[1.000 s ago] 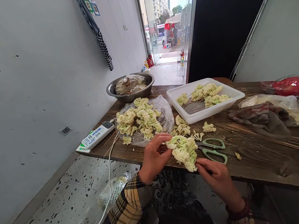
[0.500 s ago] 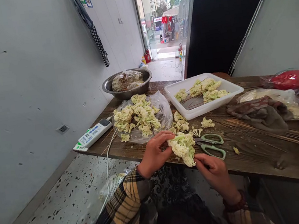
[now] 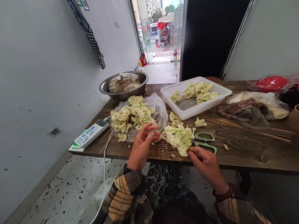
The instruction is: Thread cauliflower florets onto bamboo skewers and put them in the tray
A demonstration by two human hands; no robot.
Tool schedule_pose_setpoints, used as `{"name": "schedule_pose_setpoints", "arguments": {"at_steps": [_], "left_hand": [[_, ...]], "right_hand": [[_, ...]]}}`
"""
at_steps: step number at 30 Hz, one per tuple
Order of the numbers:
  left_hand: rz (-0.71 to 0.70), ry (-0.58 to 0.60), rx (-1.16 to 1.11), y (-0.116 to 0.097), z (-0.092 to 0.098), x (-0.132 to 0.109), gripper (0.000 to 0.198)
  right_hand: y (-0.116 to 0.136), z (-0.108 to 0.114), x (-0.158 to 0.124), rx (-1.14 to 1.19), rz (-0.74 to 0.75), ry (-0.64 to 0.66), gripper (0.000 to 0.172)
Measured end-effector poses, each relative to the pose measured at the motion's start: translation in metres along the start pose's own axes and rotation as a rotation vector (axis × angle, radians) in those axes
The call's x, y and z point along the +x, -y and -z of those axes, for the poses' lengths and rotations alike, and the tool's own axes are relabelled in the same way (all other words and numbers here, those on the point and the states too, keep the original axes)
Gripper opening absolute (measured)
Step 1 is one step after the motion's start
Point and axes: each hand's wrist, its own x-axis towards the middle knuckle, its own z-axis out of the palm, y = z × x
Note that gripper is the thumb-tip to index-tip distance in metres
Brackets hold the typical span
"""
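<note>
My right hand (image 3: 202, 158) is pinched on the lower end of a skewer of cauliflower florets (image 3: 179, 137) at the near edge of the wooden table (image 3: 255, 149). My left hand (image 3: 143, 144) is off the skewer, just left of it, fingers curled in a pinch by loose cauliflower pieces on a clear plastic bag (image 3: 136, 115); what it holds is too small to make out. Green-handled scissors (image 3: 206, 141) lie just right of the skewered florets.
A white tray (image 3: 197, 109) holds finished cauliflower skewers. A steel bowl (image 3: 124, 87) with a bagged item stands at the far left corner. A power strip (image 3: 88, 134) overhangs the left edge. Bare bamboo skewers (image 3: 252, 131), a cloth (image 3: 246, 115) and bagged food lie right.
My left hand has let go of the cauliflower skewer and moved left toward the loose pieces. The right hand still holds the skewer. The view has shifted right.
</note>
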Motion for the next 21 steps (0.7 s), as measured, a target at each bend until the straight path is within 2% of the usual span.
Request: {"name": "schedule_pose_setpoints", "arguments": {"at_steps": [3,7,12,21], "left_hand": [[0.042,0.027,0.011,-0.001,-0.009,0.001,0.043],[0.064,0.136,0.105,-0.008,-0.019,0.005,0.044],[0.152,0.297,0.124,-0.018,-0.018,0.007,0.032],[0.171,0.293,0.125,-0.018,-0.014,0.006,0.024]], "right_hand": [[0.001,0.001,0.0,0.032,-0.019,0.037,0.022],[0.003,0.002,0.001,0.053,0.02,0.054,0.021],[0.005,0.001,0.001,0.015,0.104,0.039,0.019],[0.005,-0.003,-0.001,-0.032,0.161,0.051,0.019]]}}
